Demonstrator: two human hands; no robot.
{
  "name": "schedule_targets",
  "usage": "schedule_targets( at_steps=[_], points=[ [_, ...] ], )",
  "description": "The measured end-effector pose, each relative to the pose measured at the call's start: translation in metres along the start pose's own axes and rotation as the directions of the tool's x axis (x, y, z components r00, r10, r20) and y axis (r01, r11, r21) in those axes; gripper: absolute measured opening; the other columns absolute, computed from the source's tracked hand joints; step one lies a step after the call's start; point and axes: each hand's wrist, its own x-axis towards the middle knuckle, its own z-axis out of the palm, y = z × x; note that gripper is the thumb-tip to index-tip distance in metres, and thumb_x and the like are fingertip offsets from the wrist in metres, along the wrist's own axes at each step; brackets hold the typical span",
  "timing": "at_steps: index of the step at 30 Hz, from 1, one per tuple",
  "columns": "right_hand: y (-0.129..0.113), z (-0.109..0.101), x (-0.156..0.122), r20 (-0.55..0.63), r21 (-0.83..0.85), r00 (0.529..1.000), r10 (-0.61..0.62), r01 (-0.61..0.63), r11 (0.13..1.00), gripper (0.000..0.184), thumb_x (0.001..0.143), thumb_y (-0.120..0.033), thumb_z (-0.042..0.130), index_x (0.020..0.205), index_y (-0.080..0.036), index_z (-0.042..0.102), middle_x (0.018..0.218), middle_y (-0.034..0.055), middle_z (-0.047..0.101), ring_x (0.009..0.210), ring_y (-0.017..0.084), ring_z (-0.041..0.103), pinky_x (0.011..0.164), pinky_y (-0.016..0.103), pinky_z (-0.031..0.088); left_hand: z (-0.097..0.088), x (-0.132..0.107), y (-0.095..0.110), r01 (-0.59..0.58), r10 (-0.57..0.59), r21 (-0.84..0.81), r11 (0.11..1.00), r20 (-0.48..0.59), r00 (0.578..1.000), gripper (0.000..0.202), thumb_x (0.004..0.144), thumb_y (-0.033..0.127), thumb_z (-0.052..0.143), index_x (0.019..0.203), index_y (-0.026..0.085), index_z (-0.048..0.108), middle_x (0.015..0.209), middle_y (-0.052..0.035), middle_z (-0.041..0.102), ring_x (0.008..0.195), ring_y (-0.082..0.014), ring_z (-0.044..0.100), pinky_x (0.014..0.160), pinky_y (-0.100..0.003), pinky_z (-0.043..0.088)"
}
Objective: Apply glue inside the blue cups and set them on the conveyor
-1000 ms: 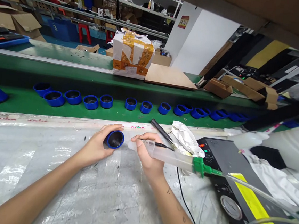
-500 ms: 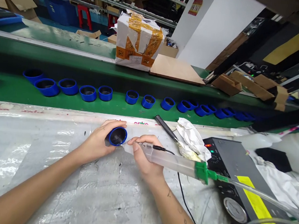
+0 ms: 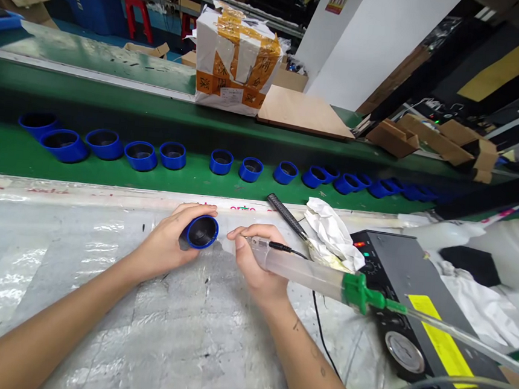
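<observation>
My left hand (image 3: 169, 238) is wrapped round a blue cup (image 3: 202, 232) with a black inside, its mouth tilted toward me and to the right. In my right hand (image 3: 257, 267) lies a clear dispensing syringe (image 3: 309, 276), gripped near its nozzle end like a pen. The syringe's tip points left at the cup, with a small gap between them. A green cap (image 3: 356, 292) closes its rear end, and a clear hose (image 3: 451, 335) runs from there to the right. A black cable plugs in near my right fingers.
Several blue cups (image 3: 221, 162) stand along the green conveyor belt (image 3: 188, 182) behind the bench. To the right are a black-handled tool (image 3: 286, 215), crumpled white tissue (image 3: 333, 234) and a dark control box (image 3: 398, 267). A taped carton (image 3: 237, 62) stands farther back.
The syringe tip has drawn away from the cup's rim, to the right. The cup is still in my left hand and has turned slightly. The whole view has shifted a little.
</observation>
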Motion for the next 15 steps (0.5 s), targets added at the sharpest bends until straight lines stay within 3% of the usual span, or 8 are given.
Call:
schedule_targets(
  at_steps=[15],
  points=[
    [-0.0023, 0.0011, 0.0024, -0.025, 0.008, 0.999, -0.043, 0.043, 0.999, 0.008, 0.091, -0.019, 0.069, 0.095, -0.025, 0.066, 0.092, 0.0027, 0.078, 0.087, 0.020, 0.076, 0.079, 0.034, 0.058, -0.0003, 0.0011, 0.0024, -0.006, 0.006, 0.017, 1.000, 0.009, 1.000, 0.061, 0.080, 0.008, 0.064, 0.137, 0.028, 0.053, 0.135, -0.0056, 0.065, 0.130, -0.0264, 0.060, 0.113, -0.045, 0.050]
  ],
)
